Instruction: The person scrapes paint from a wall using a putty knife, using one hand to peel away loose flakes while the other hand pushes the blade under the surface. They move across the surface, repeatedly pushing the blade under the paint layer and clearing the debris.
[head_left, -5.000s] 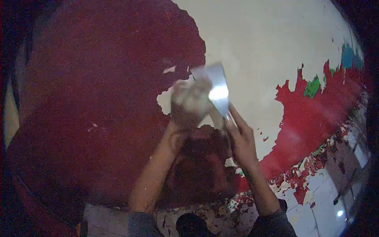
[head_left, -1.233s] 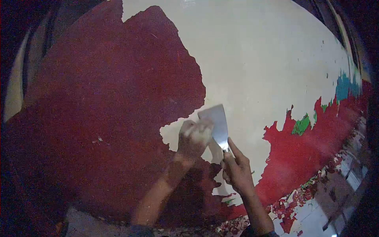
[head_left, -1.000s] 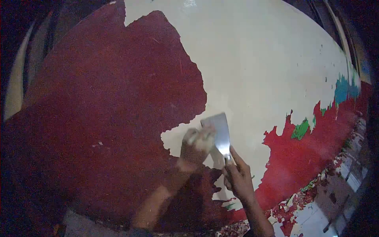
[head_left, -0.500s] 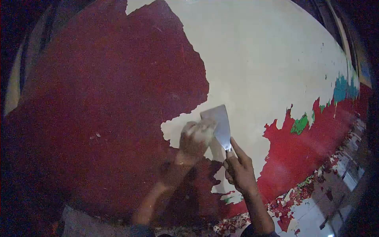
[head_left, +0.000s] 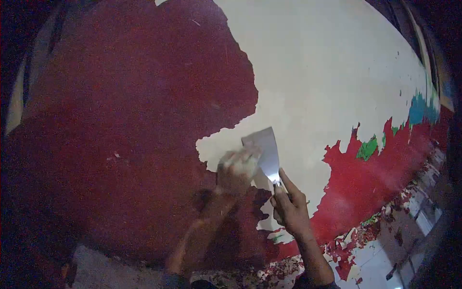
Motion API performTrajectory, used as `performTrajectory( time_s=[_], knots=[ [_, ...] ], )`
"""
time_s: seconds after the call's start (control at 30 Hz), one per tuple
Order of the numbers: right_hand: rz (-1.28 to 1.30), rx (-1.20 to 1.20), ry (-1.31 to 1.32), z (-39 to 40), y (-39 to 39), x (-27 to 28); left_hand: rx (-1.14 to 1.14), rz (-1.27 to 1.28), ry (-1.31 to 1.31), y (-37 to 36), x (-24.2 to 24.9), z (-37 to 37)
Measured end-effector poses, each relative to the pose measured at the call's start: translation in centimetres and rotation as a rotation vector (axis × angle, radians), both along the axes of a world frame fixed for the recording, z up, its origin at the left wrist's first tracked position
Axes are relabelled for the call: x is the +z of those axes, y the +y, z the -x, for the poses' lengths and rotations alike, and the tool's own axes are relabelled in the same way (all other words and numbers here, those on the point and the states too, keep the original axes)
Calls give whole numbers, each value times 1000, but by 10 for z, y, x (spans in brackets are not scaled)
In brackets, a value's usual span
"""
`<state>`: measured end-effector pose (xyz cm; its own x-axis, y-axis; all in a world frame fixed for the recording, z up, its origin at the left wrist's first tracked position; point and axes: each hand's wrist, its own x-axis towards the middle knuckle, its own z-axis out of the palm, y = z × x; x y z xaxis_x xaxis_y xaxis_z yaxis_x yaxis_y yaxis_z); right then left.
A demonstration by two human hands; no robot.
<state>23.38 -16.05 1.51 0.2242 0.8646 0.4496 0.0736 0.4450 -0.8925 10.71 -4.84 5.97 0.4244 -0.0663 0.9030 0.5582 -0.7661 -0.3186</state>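
Silver scraper (head_left: 269, 155) extends ahead and slightly left of the right hand (head_left: 292, 208), closed firmly round its handle; the blurred left hand (head_left: 235, 169), grip unclear, works beside the blade.

Flakes strewn over your floor
Low on your right, the pale, tiled floor (head_left: 380, 262) with its dark joints carries a ragged band of loose flakes (head_left: 345, 251), mostly red and cream with bits of green, thickest along the floor's inner edge; towards your lower left it turns grey and too dim to read clearly.
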Motion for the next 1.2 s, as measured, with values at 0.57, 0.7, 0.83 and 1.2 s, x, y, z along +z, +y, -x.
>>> performTrajectory(
  time_s=[0.57,0.7,0.83,1.2],
  knots=[
    [-11,33,-6,17,1,-14,19,-99,-83,18,8,20],
    [-13,8,-12,17,9,1,-2,-99,-114,22,10,20],
    [-33,-9,1,23,8,-13,45,-91,-77,24,1,23],
    [-87,-14,-20,28,27,16,230,-218,-68,28,23,26]
  ],
)
